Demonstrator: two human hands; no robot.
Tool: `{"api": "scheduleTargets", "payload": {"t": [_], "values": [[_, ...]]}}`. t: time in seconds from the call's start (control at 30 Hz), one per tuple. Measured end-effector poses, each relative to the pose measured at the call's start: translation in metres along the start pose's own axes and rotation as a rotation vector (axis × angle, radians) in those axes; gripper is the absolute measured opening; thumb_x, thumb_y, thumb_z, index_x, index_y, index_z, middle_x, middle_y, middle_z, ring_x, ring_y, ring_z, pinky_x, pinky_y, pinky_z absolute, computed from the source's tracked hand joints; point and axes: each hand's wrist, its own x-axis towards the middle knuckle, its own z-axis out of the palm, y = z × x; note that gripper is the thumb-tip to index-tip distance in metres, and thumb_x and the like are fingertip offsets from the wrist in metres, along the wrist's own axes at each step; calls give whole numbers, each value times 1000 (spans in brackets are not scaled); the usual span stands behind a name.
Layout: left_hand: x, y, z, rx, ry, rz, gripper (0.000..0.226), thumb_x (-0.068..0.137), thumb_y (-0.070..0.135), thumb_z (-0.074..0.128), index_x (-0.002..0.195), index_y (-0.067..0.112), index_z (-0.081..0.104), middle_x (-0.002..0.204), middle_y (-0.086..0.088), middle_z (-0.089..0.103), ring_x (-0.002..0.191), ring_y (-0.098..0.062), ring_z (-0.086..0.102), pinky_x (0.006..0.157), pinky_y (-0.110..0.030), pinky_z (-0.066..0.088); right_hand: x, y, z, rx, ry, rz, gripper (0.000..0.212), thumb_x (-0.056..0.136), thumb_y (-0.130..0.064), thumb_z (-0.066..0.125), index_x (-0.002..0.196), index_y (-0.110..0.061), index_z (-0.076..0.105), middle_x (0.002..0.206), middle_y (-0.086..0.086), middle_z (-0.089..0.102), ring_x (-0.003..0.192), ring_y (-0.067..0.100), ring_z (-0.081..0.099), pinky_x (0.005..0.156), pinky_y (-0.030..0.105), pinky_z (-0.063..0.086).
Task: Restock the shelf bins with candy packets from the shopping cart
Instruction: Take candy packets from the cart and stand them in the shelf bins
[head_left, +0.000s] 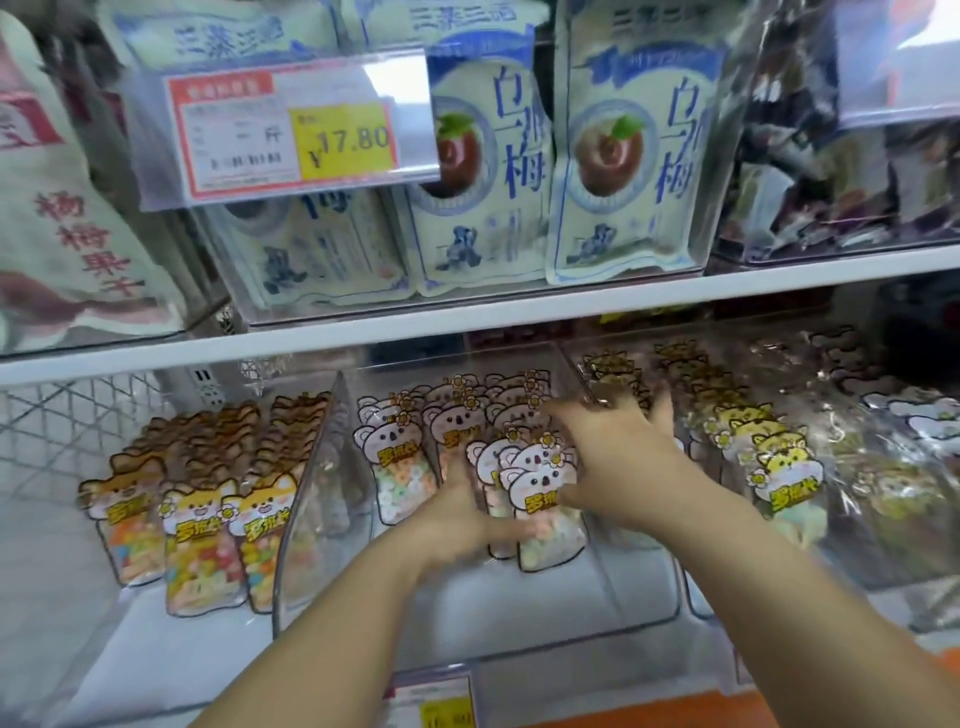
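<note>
Reaching into the middle clear bin (519, 623), the left hand (460, 512) grips the front koala candy packets (540, 499); the right hand (618, 457) rests beside them, fingers spread. Shiba packets (202, 519) fill the neighbouring bin; a white shelf (519, 306) above carries plum bags (623, 171).

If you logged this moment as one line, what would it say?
step: restocking | left hand: holds koala packets | right hand: fingers spread, touches them | place: middle bin

price tag (291, 135) reads 17.80 | blue-white plum bags (623, 171) upright | wire mesh (67, 421) lower left
</note>
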Motion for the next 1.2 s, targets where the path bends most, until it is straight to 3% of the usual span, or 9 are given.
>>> {"api": "scheduleTargets", "payload": {"t": [0.2, 0.27, 0.37, 0.47, 0.6, 0.77, 0.93, 1.1, 1.2], "values": [[5, -3, 10, 62, -25, 68, 112, 74, 9, 84, 153, 24, 5, 139, 3, 51, 125, -19, 53, 109, -38, 45, -2, -1, 2, -111, -21, -52, 83, 80, -33, 73, 149, -42, 28, 150, -7, 41, 143, 30, 22, 112, 70, -3], [5, 0, 11, 96, -45, 87, 113, 78, 9, 81, 155, 24, -1, 142, 6, 43, 126, -15, 48, 105, -27, 44, -1, -2, 3, -134, -31, -38, 80, 81, -28, 70, 149, -39, 30, 149, -7, 42, 144, 30, 21, 113, 70, -3], [1, 4, 10, 139, -66, 104, 108, 85, 6, 75, 154, 24, -7, 127, 8, 48, 103, -8, 56, 72, -8, 47, -1, -3, 5, -216, -18, -20, 73, 79, -30, 68, 145, -34, 36, 148, -5, 45, 144, 30, 21, 112, 70, -2], [0, 3, 8, 172, -60, 80, 112, 86, 8, 73, 153, 27, -15, 100, 12, 55, 77, -1, 56, 52, -7, 44, -1, -4, 4, -267, -40, -17, 73, 78, -37, 69, 144, -32, 39, 144, -5, 49, 142, 30, 24, 112, 69, -1], [3, -7, 8, 256, -63, 32, 125, 83, 21, 77, 149, 22, -30, 125, 2, 56, 94, -9, 60, 67, -13, 47, 0, -2, 4, -206, -78, -13, 61, 80, -38, 72, 136, -35, 48, 131, -6, 60, 137, 29, 30, 114, 67, 4], [2, -11, 16, 320, -93, -3, 127, 78, 38, 80, 148, 18, -24, 142, 8, 43, 113, -9, 54, 86, -19, 44, -1, -1, 3, -113, -83, -10, 59, 83, -37, 72, 137, -33, 49, 136, -3, 56, 133, 31, 36, 115, 60, 20], [1, -4, 17, 266, -73, 5, 115, 82, 25, 81, 148, 21, -13, 101, 14, 55, 72, -3, 57, 55, -11, 47, 0, 2, 6, 8, -91, -23, 58, 82, -25, 72, 135, -32, 53, 134, 3, 52, 123, 32, 42, 103, 47, 43], [5, -6, 15, 200, -66, -11, 124, 80, 23, 83, 151, 19, -19, 107, 18, 45, 91, 0, 54, 60, -5, 44, -1, 2, 5, 78, -54, -5, 59, 84, -15, 68, 137, -34, 52, 136, 3, 50, 124, 32, 43, 102, 43, 45], [16, -11, 17, 170, -54, -12, 134, 76, 18, 84, 151, 23, -26, 131, 5, 51, 110, -11, 57, 79, -11, 49, -1, 3, 4, 115, -41, -6, 61, 85, -9, 65, 136, -38, 51, 136, 2, 49, 124, 30, 43, 100, 40, 46]]}}
